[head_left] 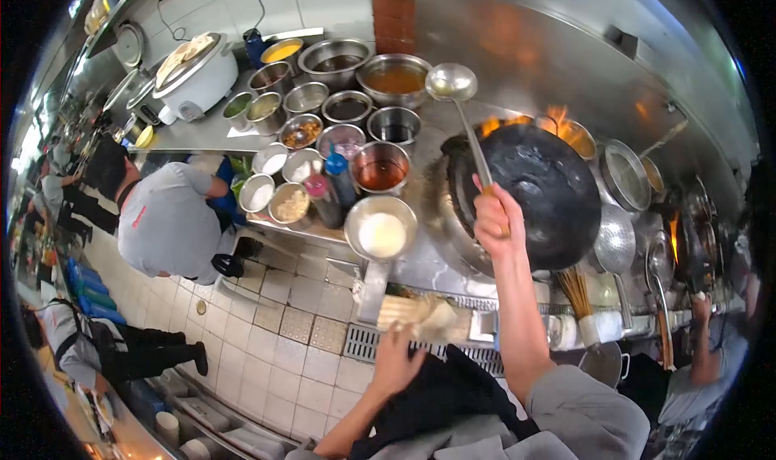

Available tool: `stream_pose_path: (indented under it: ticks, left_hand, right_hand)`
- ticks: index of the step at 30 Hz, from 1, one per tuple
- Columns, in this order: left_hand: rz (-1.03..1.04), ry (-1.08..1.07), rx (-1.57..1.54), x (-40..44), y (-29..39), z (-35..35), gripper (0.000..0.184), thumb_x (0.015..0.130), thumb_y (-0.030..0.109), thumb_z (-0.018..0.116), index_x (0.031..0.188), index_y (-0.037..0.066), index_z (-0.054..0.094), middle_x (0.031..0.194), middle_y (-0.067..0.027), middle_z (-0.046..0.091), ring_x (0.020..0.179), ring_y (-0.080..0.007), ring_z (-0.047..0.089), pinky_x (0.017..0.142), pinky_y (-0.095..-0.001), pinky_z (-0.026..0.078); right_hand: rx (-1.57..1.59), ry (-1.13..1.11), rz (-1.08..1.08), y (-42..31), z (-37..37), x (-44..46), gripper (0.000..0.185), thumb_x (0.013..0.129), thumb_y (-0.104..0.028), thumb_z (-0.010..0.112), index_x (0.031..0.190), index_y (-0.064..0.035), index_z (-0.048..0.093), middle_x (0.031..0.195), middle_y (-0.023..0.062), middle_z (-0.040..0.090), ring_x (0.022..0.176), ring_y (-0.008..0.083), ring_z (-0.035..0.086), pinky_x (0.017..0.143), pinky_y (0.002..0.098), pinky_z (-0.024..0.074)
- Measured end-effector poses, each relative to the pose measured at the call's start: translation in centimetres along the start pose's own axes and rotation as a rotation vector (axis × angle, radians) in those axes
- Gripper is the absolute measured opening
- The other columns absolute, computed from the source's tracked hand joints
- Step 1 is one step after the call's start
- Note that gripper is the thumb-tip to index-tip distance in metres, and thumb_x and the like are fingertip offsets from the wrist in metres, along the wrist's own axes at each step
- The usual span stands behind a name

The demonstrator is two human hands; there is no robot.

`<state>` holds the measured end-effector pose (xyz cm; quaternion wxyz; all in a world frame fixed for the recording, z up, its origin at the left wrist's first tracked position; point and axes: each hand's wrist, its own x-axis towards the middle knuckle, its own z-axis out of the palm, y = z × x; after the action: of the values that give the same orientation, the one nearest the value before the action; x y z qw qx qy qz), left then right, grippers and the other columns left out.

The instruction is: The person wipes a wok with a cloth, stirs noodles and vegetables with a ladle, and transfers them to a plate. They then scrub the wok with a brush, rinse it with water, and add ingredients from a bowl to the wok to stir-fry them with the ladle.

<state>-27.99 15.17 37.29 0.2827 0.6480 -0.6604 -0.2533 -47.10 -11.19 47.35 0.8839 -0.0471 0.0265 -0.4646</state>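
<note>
My right hand (pixel 499 217) is wrapped around the wooden grip of a long metal ladle (pixel 482 153). The ladle's bowl points up and away from me, above the stove and left of the wok's far rim. A large black wok (pixel 537 185) sits on the burner beside that hand, its inside dark and shiny, with flames (pixel 517 124) rising behind it. Lower down, my left hand (pixel 395 367) is open, fingers spread. Its fingertips overlap the near edge of a folded beige cloth (pixel 416 314) at the counter's front; whether they touch it is unclear.
Metal bowls of sauces, including a red one (pixel 381 167), crowd the left counter beside squeeze bottles (pixel 323 197). A pot of whitish liquid (pixel 381 232) stands nearer. A strainer (pixel 616 238) and bamboo brush (pixel 575 292) lie right. A co-worker (pixel 171 217) bends over at left.
</note>
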Motion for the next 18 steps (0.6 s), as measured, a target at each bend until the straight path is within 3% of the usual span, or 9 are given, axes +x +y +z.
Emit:
stream_pose_path:
  ticks: [2, 4, 7, 10, 12, 14, 15, 16, 18]
  left_hand:
    - [-0.073, 0.067, 0.021, -3.3, -1.9, 1.9, 0.055, 0.078, 0.02, 0.069, 0.126, 0.0, 0.049, 0.13, -0.0278, 0.044, 0.117, -0.0426, 0.045, 0.1, -0.0468, 0.037]
    - [-0.182, 0.151, 0.006, -6.5, -0.8, 2.2, 0.051, 0.079, 0.017, 0.068, 0.123, -0.001, 0.05, 0.126, -0.0279, 0.047, 0.117, -0.0424, 0.045, 0.1, -0.0464, 0.037]
    - [-0.419, 0.247, -0.015, -11.8, 0.5, 4.8, 0.048, 0.079, 0.014, 0.067, 0.121, -0.002, 0.052, 0.123, -0.0274, 0.049, 0.116, -0.0421, 0.046, 0.099, -0.0456, 0.038]
    - [-0.527, 0.304, -0.048, -15.6, 2.8, 6.9, 0.046, 0.079, 0.013, 0.067, 0.12, -0.003, 0.052, 0.121, -0.0273, 0.05, 0.115, -0.0422, 0.047, 0.099, -0.0447, 0.039]
    - [-0.543, 0.344, -0.079, -18.1, 4.0, 8.7, 0.044, 0.078, 0.013, 0.068, 0.118, -0.001, 0.054, 0.119, -0.0252, 0.051, 0.11, -0.0404, 0.051, 0.093, -0.0432, 0.043]
    - [-0.617, 0.404, -0.181, -19.2, 6.0, 9.3, 0.043, 0.078, 0.014, 0.067, 0.116, -0.001, 0.054, 0.117, -0.0238, 0.053, 0.108, -0.0392, 0.053, 0.09, -0.0421, 0.045]
    - [-0.582, 0.401, -0.174, -19.8, 6.3, 9.5, 0.042, 0.078, 0.014, 0.067, 0.115, -0.001, 0.055, 0.114, -0.0228, 0.055, 0.105, -0.0383, 0.054, 0.089, -0.0414, 0.046]
    - [-0.568, 0.418, -0.159, -20.6, 5.8, 10.1, 0.04, 0.078, 0.014, 0.066, 0.114, 0.0, 0.056, 0.112, -0.0219, 0.056, 0.103, -0.0374, 0.055, 0.087, -0.0407, 0.047]
    - [-0.625, 0.433, -0.11, -23.1, 5.0, 11.1, 0.039, 0.079, 0.014, 0.065, 0.115, 0.0, 0.056, 0.108, -0.0222, 0.058, 0.096, -0.0363, 0.058, 0.083, -0.0414, 0.048]
  right_hand:
    - [-0.077, 0.187, -0.062, -0.3, 0.4, -7.6, 0.032, 0.098, -0.019, 0.043, 0.127, -0.0086, 0.052, 0.064, -0.0014, 0.043, 0.038, 0.006, 0.033, 0.031, 0.0225, 0.0277]
    - [-0.236, 0.349, -0.114, -1.5, 0.2, -14.7, 0.033, 0.097, -0.016, 0.044, 0.129, -0.0095, 0.048, 0.064, -0.0012, 0.043, 0.038, 0.006, 0.033, 0.029, 0.0228, 0.0278]
    - [-0.479, 0.544, -0.114, -4.5, -0.6, -23.2, 0.035, 0.094, -0.011, 0.047, 0.129, -0.0082, 0.046, 0.063, -0.0008, 0.043, 0.037, 0.0064, 0.035, 0.028, 0.0229, 0.0281]
    - [-0.675, 0.789, -0.113, -7.2, -0.6, -27.7, 0.042, 0.087, -0.004, 0.053, 0.128, -0.0063, 0.045, 0.06, 0.0003, 0.044, 0.036, 0.0078, 0.037, 0.028, 0.0228, 0.0291]
    - [-0.994, 0.883, -0.085, -7.8, -0.8, -29.8, 0.046, 0.086, -0.005, 0.054, 0.13, -0.0049, 0.044, 0.062, 0.0003, 0.045, 0.036, 0.0078, 0.037, 0.028, 0.0232, 0.0287]
    - [-1.365, 0.848, -0.066, -9.2, -3.8, -32.3, 0.05, 0.085, -0.006, 0.055, 0.133, -0.0023, 0.043, 0.065, 0.0004, 0.048, 0.04, 0.0072, 0.04, 0.032, 0.0227, 0.0292]
    - [-1.512, 0.725, -0.1, -10.7, -6.8, -33.7, 0.052, 0.085, -0.007, 0.057, 0.135, -0.0018, 0.043, 0.068, 0.0001, 0.05, 0.045, 0.0061, 0.042, 0.035, 0.0212, 0.031]
    - [-1.729, 0.788, -0.149, -9.8, -6.7, -33.7, 0.052, 0.086, -0.01, 0.059, 0.135, -0.001, 0.042, 0.068, -0.0004, 0.05, 0.047, 0.0053, 0.041, 0.037, 0.021, 0.0309]
    - [-1.827, 0.62, -0.086, -10.9, -9.0, -34.6, 0.053, 0.088, -0.014, 0.062, 0.134, 0.0014, 0.041, 0.071, 0.0009, 0.051, 0.046, 0.0046, 0.037, 0.037, 0.0225, 0.0265]
